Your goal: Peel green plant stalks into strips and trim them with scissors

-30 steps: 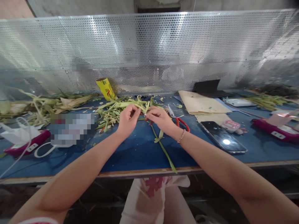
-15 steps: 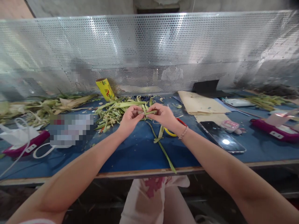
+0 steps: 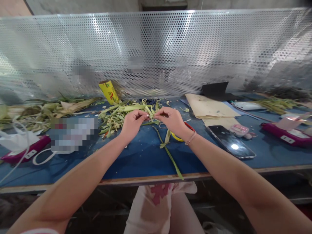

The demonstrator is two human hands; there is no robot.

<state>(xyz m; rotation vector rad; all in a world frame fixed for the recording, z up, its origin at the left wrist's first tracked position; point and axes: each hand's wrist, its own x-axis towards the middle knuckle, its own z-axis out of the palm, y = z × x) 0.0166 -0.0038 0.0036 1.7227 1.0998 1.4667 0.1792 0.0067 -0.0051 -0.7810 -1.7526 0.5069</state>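
My left hand (image 3: 134,123) is closed in a pinch, thumb against fingertips, over the near edge of a heap of pale green plant pieces (image 3: 114,120). Facing it, my right hand (image 3: 172,119) pinches too, its fingertips a short gap from the left ones. Thin pale green bits show around that gap; what each pinch holds is too small to make out. Below my hands a long green stalk (image 3: 170,159) lies across the blue tabletop (image 3: 141,162) to its front edge. Scissors with a red and yellow handle (image 3: 177,137) lie partly hidden under my right wrist.
A perforated metal screen (image 3: 156,48) stands behind the table. A yellow tube (image 3: 109,92) leans near it. Brown paper sheets (image 3: 207,107), a phone (image 3: 230,143) and a pink case (image 3: 239,129) lie at right. Purple power strips (image 3: 285,135) sit on both sides; dry husks (image 3: 44,110) lie left.
My fingertips have drawn slightly apart. The green strip that showed between them is no longer clearly seen there. The whole view has shifted a little.
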